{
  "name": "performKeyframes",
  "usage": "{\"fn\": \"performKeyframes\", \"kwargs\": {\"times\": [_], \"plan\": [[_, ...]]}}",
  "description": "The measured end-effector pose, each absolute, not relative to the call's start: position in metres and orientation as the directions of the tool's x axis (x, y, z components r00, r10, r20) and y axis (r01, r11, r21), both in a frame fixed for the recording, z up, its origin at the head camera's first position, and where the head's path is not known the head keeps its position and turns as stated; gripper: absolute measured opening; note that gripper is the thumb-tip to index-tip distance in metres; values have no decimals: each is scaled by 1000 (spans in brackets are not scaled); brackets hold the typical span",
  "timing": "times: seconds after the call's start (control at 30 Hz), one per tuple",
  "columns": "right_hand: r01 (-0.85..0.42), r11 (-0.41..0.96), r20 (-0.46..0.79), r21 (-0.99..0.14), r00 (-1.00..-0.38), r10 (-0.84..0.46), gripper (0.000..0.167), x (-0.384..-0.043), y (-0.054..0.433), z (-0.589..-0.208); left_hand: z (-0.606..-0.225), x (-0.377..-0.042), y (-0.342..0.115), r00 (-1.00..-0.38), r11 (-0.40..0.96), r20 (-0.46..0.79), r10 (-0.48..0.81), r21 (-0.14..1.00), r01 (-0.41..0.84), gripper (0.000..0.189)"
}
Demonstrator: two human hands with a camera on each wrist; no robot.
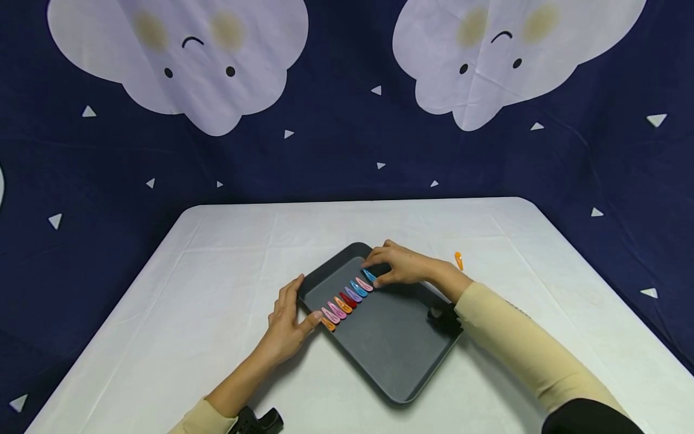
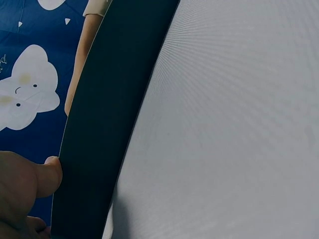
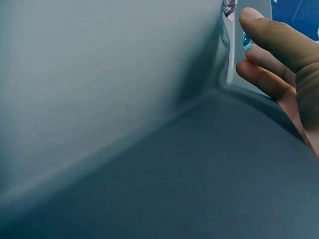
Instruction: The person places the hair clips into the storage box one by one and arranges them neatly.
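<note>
A dark grey tray [image 1: 390, 337] lies turned cornerwise on the white table, seen close up as a dark wall [image 2: 109, 119] in the left wrist view. Snap hair clips in orange [image 1: 328, 324], pink, red [image 1: 348, 299], purple and blue form a slanting row inside it. My left hand [image 1: 287, 325] holds the tray's left corner, thumb over the rim beside the orange clip. At the row's far end, my right hand [image 1: 403, 265] has thumb and index finger at the two ends of a blue hair clip [image 1: 369, 275]. That clip is partly hidden in the right wrist view.
One orange hair clip [image 1: 458, 260] lies on the white table [image 1: 217, 289], right of the tray beyond my right forearm. A dark blue cloth with clouds [image 1: 336, 169] hangs behind the table. Black wrist cameras [image 1: 260, 422] sit on both arms.
</note>
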State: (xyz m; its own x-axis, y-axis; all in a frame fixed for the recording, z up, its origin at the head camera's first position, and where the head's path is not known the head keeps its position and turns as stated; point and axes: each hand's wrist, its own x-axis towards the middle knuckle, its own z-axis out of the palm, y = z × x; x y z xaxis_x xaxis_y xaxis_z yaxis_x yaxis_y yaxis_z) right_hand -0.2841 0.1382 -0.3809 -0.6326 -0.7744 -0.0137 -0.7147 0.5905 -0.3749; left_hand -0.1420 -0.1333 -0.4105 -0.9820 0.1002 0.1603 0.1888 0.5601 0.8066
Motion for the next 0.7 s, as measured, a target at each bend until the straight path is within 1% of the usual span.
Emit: {"fn": "performKeyframes", "kwargs": {"times": [0.23,0.7], "plan": [[-731,576,-13,-366,-615,-788,46,-284,138,-385,-411,-142,-133,-978,575,184,102,791,209,77],[-748,566,-37,-348,-592,-805,48,-285,138,-388,-412,-143,-135,-982,555,158,106,810,190,79]]}}
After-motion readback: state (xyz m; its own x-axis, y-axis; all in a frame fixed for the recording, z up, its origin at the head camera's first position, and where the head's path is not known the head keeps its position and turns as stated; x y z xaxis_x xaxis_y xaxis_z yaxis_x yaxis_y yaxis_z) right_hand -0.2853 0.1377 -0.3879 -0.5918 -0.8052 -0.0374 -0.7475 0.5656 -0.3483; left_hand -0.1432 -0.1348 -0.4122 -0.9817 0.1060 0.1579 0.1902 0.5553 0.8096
